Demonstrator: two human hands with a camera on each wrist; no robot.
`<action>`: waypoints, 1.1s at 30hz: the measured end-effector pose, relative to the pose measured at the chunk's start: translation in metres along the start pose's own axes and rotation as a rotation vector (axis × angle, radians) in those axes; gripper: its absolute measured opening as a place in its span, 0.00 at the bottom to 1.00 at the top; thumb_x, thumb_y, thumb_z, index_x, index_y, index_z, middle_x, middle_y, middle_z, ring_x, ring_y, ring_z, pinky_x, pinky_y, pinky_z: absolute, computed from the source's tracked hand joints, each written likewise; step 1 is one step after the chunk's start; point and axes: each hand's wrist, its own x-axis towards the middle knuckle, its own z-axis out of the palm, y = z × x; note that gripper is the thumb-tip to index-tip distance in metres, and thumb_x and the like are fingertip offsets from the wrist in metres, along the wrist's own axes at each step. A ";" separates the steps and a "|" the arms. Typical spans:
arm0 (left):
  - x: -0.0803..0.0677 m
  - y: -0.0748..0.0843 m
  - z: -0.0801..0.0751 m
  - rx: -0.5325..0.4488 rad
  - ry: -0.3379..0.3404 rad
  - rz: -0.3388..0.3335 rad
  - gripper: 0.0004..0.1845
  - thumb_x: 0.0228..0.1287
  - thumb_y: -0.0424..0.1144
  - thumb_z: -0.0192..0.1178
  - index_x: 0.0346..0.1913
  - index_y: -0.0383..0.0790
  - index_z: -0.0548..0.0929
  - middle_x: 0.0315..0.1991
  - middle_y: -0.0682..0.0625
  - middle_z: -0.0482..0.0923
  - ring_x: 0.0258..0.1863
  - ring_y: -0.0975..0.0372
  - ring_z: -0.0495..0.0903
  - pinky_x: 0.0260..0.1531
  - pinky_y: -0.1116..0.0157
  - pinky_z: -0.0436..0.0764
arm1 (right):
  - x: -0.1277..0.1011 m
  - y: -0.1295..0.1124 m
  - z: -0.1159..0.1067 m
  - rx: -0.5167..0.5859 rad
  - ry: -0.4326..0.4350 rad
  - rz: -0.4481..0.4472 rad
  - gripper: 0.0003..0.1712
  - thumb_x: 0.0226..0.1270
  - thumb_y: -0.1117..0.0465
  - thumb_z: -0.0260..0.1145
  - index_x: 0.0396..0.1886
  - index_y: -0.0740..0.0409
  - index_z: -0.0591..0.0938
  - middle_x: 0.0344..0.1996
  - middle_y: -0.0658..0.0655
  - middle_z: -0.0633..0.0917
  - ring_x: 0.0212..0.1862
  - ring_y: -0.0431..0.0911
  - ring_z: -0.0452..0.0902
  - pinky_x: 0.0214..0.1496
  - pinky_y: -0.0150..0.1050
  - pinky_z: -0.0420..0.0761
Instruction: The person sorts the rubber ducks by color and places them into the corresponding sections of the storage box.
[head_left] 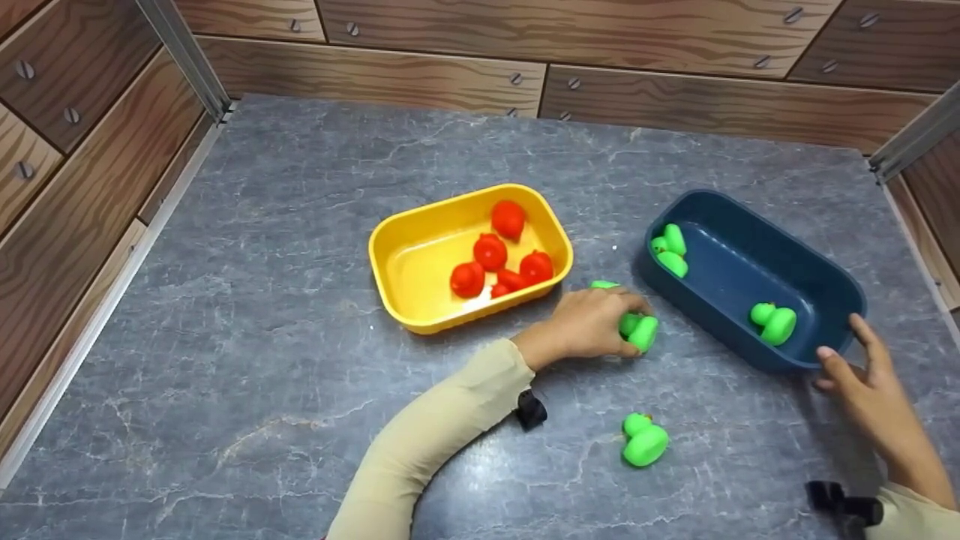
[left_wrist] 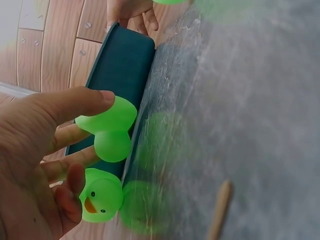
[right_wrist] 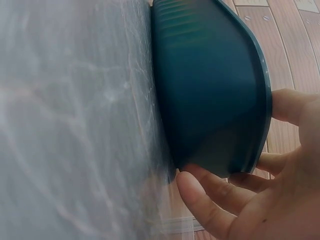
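Note:
My left hand [head_left: 589, 322] pinches a green rubber duck [left_wrist: 112, 145] between thumb and fingers, low over the tabletop between the two bins. Just beyond that hand, partly hidden by it, stands another green duck [head_left: 604, 284], whose orange beak shows in the left wrist view. My right hand [head_left: 874, 390] holds the near-right corner of the dark blue bin [head_left: 720, 330], fingertips on its rim and outer wall. Green ducks lie inside that bin, some at the far-left end [head_left: 671, 259] and one toward the right [head_left: 776, 324]. One more green duck [head_left: 645, 442] sits on the table nearer me.
A yellow bin [head_left: 397, 300] with several red rubber toys [head_left: 490, 252] stands left of the blue one. The grey marbled table [head_left: 225, 337] is bounded by wood-patterned panels [head_left: 450, 82] at the back and sides. Black straps [head_left: 531, 409] hang at both wrists.

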 end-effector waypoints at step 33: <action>-0.008 0.004 -0.007 -0.253 0.138 0.045 0.27 0.52 0.56 0.70 0.56 0.58 0.77 0.52 0.63 0.78 0.52 0.68 0.77 0.47 0.72 0.72 | -0.002 -0.003 0.000 -0.021 0.002 0.017 0.44 0.76 0.51 0.50 0.78 0.53 0.35 0.75 0.69 0.34 0.31 0.19 0.70 0.35 0.13 0.66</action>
